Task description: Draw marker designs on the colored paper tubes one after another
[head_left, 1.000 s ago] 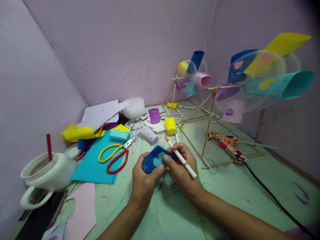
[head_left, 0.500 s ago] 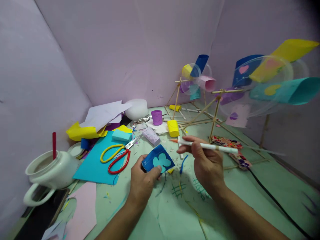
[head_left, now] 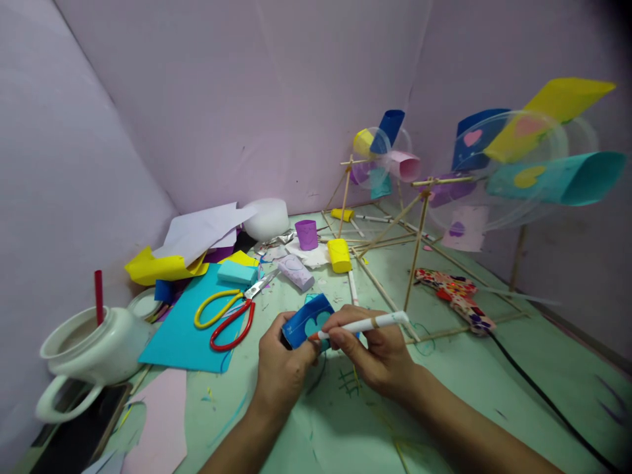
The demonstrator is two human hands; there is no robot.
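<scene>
My left hand (head_left: 282,368) is closed on a small blue paper roll (head_left: 306,324) with a teal heart shape on it, just above the green table (head_left: 444,388). My right hand (head_left: 375,352) grips a white marker pen (head_left: 363,324) with an orange tip. The pen lies nearly level and its tip touches the teal shape on the roll. The two hands meet at the roll.
Red-and-yellow scissors (head_left: 227,309) lie on a teal sheet (head_left: 190,322) at left, beside a white jug (head_left: 83,352). Paper rolls (head_left: 340,255) and scraps sit behind. Two stick-framed paper windmills (head_left: 518,164) stand at right, with a patterned glue gun (head_left: 457,293) and its black cord (head_left: 543,395).
My right hand had lifted away to the right with the pen. Now it has come back to the blue roll and the pen tip rests on the teal shape.
</scene>
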